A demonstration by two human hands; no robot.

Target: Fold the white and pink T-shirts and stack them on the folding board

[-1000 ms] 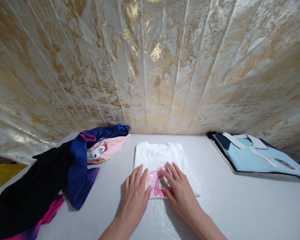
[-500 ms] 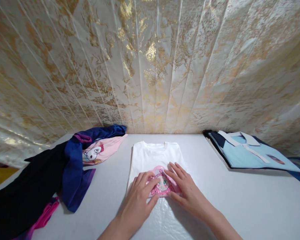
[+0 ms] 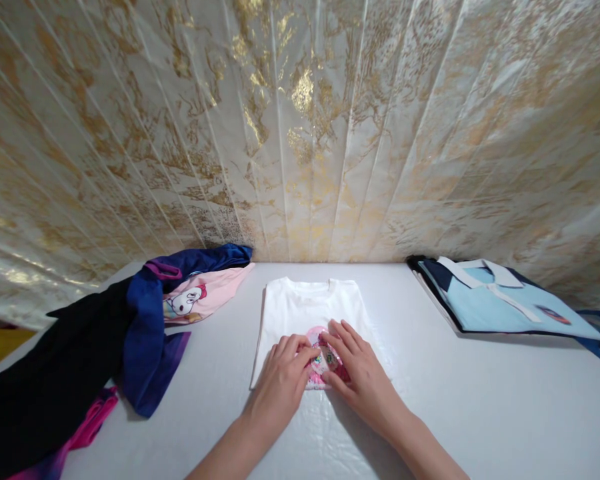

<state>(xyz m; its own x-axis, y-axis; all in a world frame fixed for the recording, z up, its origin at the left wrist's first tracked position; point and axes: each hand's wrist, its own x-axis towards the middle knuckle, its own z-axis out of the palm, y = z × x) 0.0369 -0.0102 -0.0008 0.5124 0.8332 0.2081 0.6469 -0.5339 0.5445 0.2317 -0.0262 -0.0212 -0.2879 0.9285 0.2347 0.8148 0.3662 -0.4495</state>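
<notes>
White T-shirt [image 3: 307, 303]: folded into a compact block and lying flat on the worktop [image 3: 480, 400], near the middle of the far edge and set in from it. Neckline faces that far edge; the pink sequinned print [image 3: 324, 377] (partly covered by fingers) sits at the fold nearest the wearer of the camera.

Left hand [image 3: 284, 373] rests over the shirt's near left part, fingers bent, tips at the print; whether cloth is pinched there cannot be told. Right hand [image 3: 363, 363] lies over the near right part, fingers extended and slightly parted, grasping nothing visible.

Along the left edge of the worktop, a loose heap reaches up to the far edge: a black garment [image 3: 70, 353], a blue garment [image 3: 150, 360] and a pink garment [image 3: 225, 290] bearing a cartoon face. Toward the far right corner, a light blue polo shirt [image 3: 510, 310] with a white collar tops a folded stack. Behind the far edge hangs a gold-patterned curtain [image 3: 300, 147].
</notes>
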